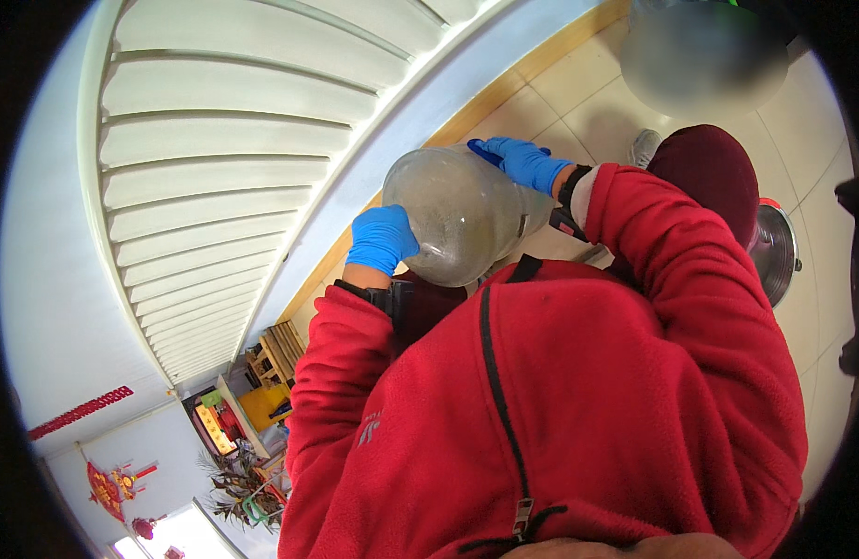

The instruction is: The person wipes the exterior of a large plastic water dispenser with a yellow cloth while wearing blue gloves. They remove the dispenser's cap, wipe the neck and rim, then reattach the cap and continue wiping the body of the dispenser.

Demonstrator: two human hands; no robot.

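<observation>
A large clear glass jar [457, 209] with a cloudy grey surface lies tilted in front of my lap. My left hand [382, 239], in a blue glove, is closed against the jar's left side; its fingertips are hidden. On the jar's far upper side rests my right hand [523, 164], also gloved in blue. Under its fingers a dark blue cloth or pad [486, 151] shows, pressed to the glass. Black bands circle both wrists, and a small black box [568, 225] sits just below the right one.
Close on the left, a white slatted radiator [226, 154] runs along the wall above a wooden skirting board [534, 66]. A metal pot [775, 251] stands on the tiled floor at right. Wooden shelving [279, 349] and a potted plant [244, 489] are at lower left.
</observation>
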